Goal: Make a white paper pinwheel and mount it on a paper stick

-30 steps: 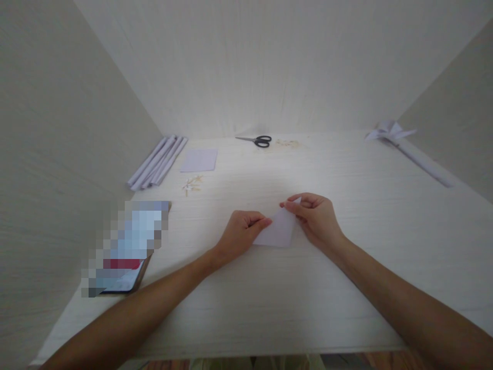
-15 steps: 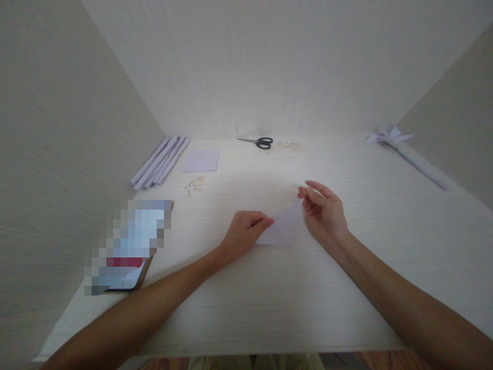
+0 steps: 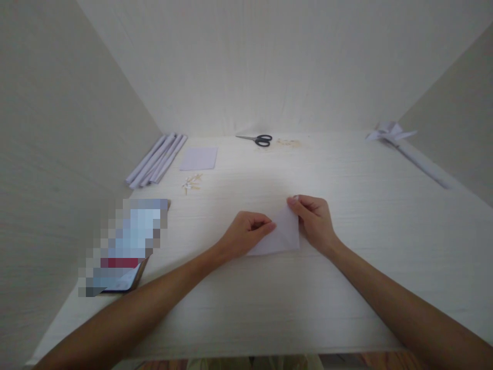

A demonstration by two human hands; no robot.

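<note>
Mid-fold: left hand (image 3: 244,236) pinching paper (image 3: 280,237) flat on counter (image 3: 346,288); right hand (image 3: 314,221) gripping top corner. Next, probably: crease firmly.

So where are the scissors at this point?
The scissors lie at the far edge of the table by the back wall, near the centre, with the flat paper sheet to their left, well beyond both hands.

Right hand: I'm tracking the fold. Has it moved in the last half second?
Yes. The right hand came back toward the left hand and away from the scissors, onto the paper.
</note>
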